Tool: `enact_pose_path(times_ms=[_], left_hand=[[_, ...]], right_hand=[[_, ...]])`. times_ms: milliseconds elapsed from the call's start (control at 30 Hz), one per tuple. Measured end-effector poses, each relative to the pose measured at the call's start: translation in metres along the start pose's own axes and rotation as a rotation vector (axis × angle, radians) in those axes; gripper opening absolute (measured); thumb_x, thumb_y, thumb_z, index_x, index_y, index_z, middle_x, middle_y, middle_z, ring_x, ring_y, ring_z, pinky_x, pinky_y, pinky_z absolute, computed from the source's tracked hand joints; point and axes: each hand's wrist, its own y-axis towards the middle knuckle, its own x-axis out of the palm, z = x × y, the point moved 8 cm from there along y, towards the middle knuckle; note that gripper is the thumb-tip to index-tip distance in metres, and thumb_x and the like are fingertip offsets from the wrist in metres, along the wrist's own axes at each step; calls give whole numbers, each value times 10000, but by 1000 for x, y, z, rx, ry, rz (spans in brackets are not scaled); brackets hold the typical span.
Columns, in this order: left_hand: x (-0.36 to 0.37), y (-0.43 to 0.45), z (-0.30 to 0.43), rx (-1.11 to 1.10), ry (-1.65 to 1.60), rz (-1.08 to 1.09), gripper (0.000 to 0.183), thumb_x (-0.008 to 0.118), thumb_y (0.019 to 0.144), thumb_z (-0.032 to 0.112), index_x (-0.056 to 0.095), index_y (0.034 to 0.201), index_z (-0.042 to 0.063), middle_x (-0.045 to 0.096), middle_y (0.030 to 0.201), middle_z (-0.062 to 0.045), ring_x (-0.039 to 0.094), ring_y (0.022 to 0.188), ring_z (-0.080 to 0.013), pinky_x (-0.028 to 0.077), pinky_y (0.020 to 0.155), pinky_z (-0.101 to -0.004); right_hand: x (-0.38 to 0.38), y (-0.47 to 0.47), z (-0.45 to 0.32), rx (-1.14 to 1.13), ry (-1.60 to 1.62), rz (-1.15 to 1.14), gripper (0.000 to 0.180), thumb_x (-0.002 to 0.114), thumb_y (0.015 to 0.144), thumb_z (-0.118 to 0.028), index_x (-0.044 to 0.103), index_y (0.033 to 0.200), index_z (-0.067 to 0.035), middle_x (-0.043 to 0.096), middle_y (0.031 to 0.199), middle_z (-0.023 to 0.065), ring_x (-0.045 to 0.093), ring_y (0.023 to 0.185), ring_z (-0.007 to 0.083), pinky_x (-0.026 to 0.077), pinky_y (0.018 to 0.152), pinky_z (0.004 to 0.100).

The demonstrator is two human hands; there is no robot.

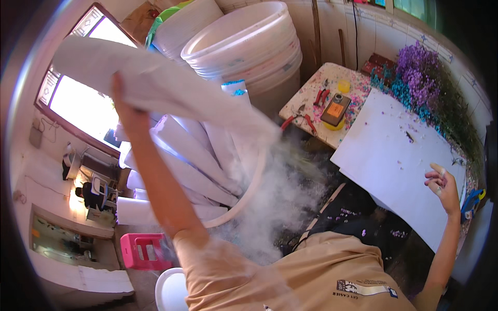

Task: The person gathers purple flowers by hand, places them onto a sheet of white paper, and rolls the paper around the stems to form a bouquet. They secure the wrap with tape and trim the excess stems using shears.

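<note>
My left hand [130, 105] is raised and grips a long white paper-wrapped bundle [167, 81], its narrow end to the lower right. Below it, several paper-wrapped bundles [186, 155] fan out in a round tub [255, 186]. Whitish vapour or dust drifts beside the tub. Empty and with fingers partly curled, my right hand [443, 186] is over large white paper sheets [389, 147]; pale tape or wrapping is on its fingers. Purple flowers [418, 72] and blue flowers [414, 97] with green stems lie along the sheets' far edge.
Red-handled pruning shears [322, 93], a second pair [299, 118] and a dark box-like object [335, 110] lie on the petal-strewn table [311, 83]. Large nested white tubs [249, 50] stand behind. A pink stool [144, 252] and a white round seat [171, 289] are at lower left.
</note>
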Motion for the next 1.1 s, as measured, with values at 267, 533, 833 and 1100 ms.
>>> enact_pose_path(times_ms=[267, 533, 833, 1100], left_hand=[[-155, -86, 141, 323, 634, 441, 674, 784, 872, 107, 452, 1454, 35, 565, 1383, -138, 606, 1181, -266, 576, 936, -390], [-289, -190, -33, 172, 1026, 413, 938, 838, 800, 59, 275, 1539, -66, 433, 1499, -246, 455, 1368, -353, 357, 1190, -462], [-310, -283, -74, 60, 1681, 675, 892, 750, 776, 36, 315, 1551, -39, 392, 1528, -283, 386, 1431, -448, 339, 1179, -535], [-305, -298, -84, 59, 1636, 671, 844, 724, 769, 40, 345, 1513, -83, 403, 1510, -318, 383, 1412, -482, 308, 1198, -537]], right_hand=[[151, -28, -168, -384, 27, -361, 477, 782, 806, -106, 675, 1250, 28, 760, 1054, 127, 731, 937, 209, 552, 905, 342], [280, -117, -287, -624, 535, -1466, 527, 792, 813, -208, 640, 1249, 47, 723, 1133, 128, 733, 959, 219, 551, 912, 331], [328, -126, -275, -485, 767, -1520, 648, 721, 813, -122, 492, 1397, 40, 635, 1296, 160, 720, 983, 244, 545, 919, 362], [354, -111, -269, -500, 827, -1454, 779, 658, 813, -45, 361, 1529, 34, 556, 1441, 189, 708, 1004, 266, 539, 926, 389]])
